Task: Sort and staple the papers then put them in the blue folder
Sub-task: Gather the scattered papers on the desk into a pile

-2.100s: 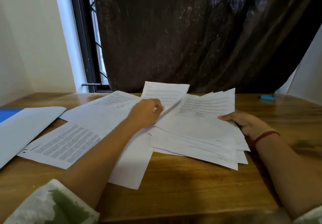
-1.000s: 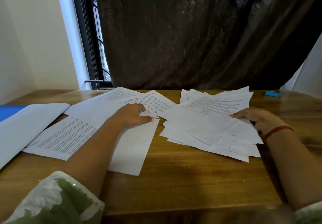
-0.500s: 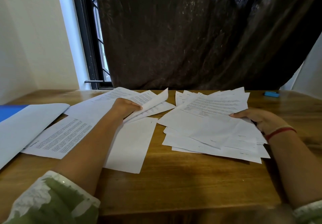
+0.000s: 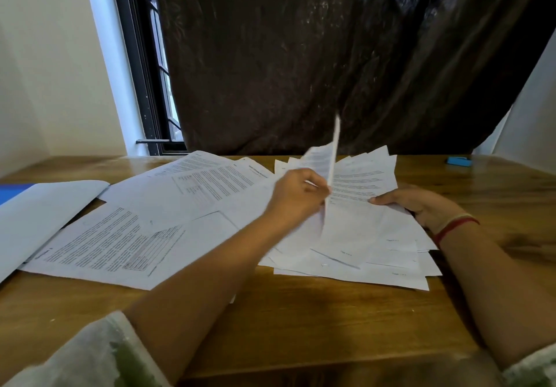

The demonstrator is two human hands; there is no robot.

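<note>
You're sorting: your left hand (image 4: 298,195) pinches one sheet (image 4: 319,161), raised on edge over the pile (image 4: 376,254) whose edge your right hand (image 4: 421,206) grips. Next, I'd judge, lay it among the laid-out papers (image 4: 120,242). The blue folder (image 4: 12,191) lies far left.

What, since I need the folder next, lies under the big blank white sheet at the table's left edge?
Only a blue corner, likely the blue folder, shows past the blank white sheet; everything else beneath is covered.
</note>
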